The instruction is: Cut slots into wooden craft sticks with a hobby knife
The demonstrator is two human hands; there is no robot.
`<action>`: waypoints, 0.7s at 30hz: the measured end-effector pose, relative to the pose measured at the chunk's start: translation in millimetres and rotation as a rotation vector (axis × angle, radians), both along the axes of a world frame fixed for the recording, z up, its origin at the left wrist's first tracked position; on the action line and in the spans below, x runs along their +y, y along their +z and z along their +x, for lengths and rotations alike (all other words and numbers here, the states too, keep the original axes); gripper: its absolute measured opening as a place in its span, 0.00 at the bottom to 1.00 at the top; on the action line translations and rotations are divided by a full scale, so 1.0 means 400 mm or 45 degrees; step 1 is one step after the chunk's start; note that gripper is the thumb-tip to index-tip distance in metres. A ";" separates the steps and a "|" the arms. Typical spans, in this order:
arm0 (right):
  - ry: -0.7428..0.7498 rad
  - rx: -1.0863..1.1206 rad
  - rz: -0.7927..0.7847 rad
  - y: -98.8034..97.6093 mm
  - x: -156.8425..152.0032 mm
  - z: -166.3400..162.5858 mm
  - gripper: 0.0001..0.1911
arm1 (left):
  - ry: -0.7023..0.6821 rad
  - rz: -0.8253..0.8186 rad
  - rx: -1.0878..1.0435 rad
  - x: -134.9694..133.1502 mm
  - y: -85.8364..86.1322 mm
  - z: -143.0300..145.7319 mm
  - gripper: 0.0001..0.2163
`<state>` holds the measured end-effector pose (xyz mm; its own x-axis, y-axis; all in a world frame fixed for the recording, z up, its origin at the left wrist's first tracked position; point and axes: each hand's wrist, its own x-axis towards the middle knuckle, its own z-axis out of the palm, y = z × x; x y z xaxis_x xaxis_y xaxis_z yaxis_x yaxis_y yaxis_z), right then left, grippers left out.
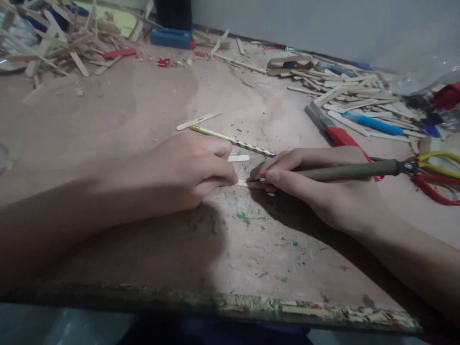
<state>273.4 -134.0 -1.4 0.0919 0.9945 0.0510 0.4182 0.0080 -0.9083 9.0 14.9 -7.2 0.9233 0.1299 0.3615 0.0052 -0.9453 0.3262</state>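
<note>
My left hand (201, 165) is closed, its fingertips pressing a pale craft stick (243, 183) against the wooden table. In my right hand (312, 177) is a slim pen-like tool (345, 171) with an olive handle, gripped close to its front end. Its thin dark tip meets the stick just right of my left fingertips; the exact kind of tip is too blurred to tell. Another short stick piece (240, 158) pokes out beyond my left fingers. Behind both hands lies a yellow patterned pencil (233, 141), and past it a split craft stick (197, 120).
A red-handled tool with a grey blade (318, 120) and yellow-and-red-handled scissors (436, 177) lie at right. Heaped sticks (359, 91) fill the back right, with a blue pen (373, 123); more sticks (64, 43) pile up back left. Shavings line the table's front edge (273, 309).
</note>
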 end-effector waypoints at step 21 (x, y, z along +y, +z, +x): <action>-0.032 -0.075 0.024 0.007 0.000 -0.007 0.11 | 0.015 0.044 0.006 0.003 -0.002 0.001 0.21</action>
